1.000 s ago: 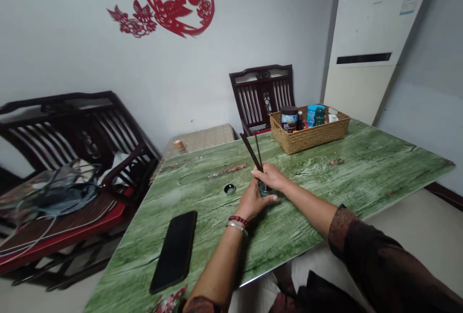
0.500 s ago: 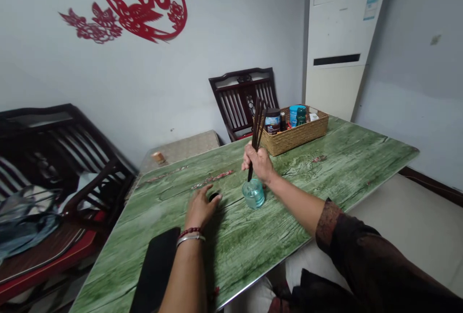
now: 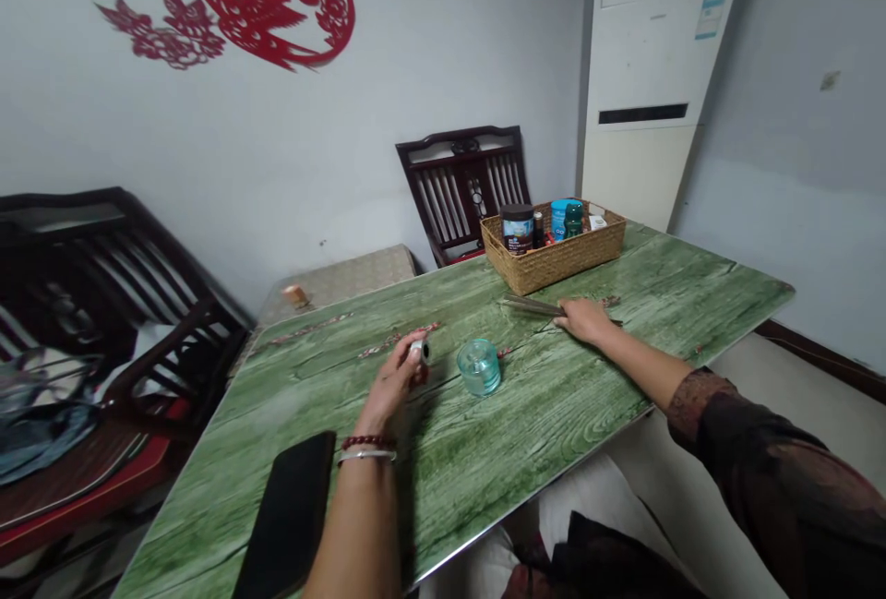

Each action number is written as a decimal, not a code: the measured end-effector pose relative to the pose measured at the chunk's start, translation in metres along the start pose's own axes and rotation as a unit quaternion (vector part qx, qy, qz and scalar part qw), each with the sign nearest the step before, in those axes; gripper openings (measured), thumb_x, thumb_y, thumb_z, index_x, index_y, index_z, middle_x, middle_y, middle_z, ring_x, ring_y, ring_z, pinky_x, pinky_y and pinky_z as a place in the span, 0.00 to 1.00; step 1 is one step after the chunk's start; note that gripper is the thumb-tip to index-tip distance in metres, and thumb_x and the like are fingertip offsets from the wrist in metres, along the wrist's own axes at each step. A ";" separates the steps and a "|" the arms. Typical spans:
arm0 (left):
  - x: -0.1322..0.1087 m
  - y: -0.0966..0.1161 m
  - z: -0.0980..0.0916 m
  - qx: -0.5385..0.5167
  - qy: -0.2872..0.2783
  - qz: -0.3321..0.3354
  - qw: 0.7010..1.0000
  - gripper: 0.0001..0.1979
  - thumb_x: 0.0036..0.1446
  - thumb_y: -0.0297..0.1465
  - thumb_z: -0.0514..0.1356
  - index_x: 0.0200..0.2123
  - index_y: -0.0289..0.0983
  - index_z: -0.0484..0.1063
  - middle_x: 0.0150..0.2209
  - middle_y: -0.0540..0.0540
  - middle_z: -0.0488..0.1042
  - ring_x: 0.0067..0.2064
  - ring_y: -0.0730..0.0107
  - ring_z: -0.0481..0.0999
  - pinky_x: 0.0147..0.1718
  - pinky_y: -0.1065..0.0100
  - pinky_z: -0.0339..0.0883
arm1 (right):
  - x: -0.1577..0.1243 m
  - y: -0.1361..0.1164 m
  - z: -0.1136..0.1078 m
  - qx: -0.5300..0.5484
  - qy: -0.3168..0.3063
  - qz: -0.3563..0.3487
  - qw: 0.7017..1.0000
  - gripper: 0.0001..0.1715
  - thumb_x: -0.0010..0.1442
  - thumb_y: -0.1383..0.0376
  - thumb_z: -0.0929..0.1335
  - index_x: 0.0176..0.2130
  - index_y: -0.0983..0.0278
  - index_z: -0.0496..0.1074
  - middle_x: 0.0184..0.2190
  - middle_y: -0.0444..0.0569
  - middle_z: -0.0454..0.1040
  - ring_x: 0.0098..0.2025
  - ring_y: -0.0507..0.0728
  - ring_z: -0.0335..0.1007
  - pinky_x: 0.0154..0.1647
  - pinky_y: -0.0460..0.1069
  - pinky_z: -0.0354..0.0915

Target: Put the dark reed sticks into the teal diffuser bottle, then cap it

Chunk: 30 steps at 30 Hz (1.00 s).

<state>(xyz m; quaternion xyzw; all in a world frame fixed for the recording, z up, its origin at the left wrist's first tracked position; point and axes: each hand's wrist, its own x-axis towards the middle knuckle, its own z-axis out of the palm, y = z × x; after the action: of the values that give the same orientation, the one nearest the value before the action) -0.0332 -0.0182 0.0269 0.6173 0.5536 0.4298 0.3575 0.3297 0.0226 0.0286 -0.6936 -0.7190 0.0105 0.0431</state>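
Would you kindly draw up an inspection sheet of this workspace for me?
Surface: green wood-patterned table.
Things in use: small ring; dark chopsticks; teal glass, upright between the hands.
Clutter: black smartphone beside the left forearm; wicker basket with jars and bottles near the far edge.
Hands: left hand holds the small ring; right hand grips the dark chopsticks, nearly flat; whether they touch the table is unclear.
Cables: nothing seen on the table; the pile on the left chair is too unclear to tell.
Surroundings: floor-standing air conditioner; another chair behind the table.
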 end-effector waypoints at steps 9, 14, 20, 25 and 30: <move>0.005 0.024 0.037 -0.349 0.023 0.050 0.936 0.26 0.45 0.47 0.71 0.43 0.44 0.67 0.41 0.48 0.75 0.38 0.69 0.76 0.38 0.67 0.71 | 0.011 0.014 0.022 -0.011 0.041 0.032 0.999 0.28 0.68 0.51 0.63 0.56 0.68 0.67 0.52 0.66 0.72 0.52 0.65 0.71 0.48 0.54 0.63; 0.001 0.007 0.047 -0.285 0.021 0.069 0.956 0.25 0.43 0.43 0.72 0.39 0.44 0.63 0.41 0.50 0.76 0.42 0.66 0.77 0.44 0.64 0.69 | 0.015 0.021 0.027 -0.033 0.075 0.010 0.997 0.23 0.68 0.54 0.64 0.52 0.69 0.70 0.50 0.64 0.71 0.53 0.66 0.65 0.51 0.55 0.59; 0.002 0.007 0.063 -0.239 -0.024 0.084 0.967 0.26 0.40 0.38 0.74 0.38 0.42 0.62 0.42 0.48 0.78 0.43 0.64 0.77 0.44 0.64 0.68 | 0.009 -0.002 0.010 0.041 0.128 -0.064 0.989 0.20 0.66 0.55 0.67 0.49 0.68 0.72 0.47 0.62 0.74 0.52 0.67 0.66 0.53 0.57 0.57; 0.003 0.007 0.066 -0.195 -0.044 0.078 0.977 0.30 0.41 0.37 0.74 0.46 0.42 0.66 0.42 0.46 0.78 0.44 0.62 0.78 0.46 0.62 0.69 | 0.006 -0.058 0.003 0.255 -0.049 -0.281 0.924 0.32 0.50 0.56 0.78 0.51 0.63 0.71 0.46 0.52 0.76 0.47 0.60 0.71 0.47 0.51 0.63; 0.002 0.002 0.064 -0.122 -0.033 0.080 0.989 0.25 0.44 0.39 0.72 0.45 0.39 0.72 0.43 0.44 0.78 0.46 0.58 0.77 0.48 0.60 0.68 | 0.006 -0.101 0.024 0.372 -0.129 -0.336 0.855 0.46 0.41 0.60 0.80 0.56 0.63 0.66 0.48 0.49 0.76 0.47 0.59 0.72 0.44 0.48 0.65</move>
<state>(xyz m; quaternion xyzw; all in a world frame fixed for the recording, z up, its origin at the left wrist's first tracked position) 0.0265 -0.0140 0.0052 0.6255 0.4338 0.5006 0.4122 0.2269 0.0255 0.0128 -0.3340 -0.8500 0.3517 0.2053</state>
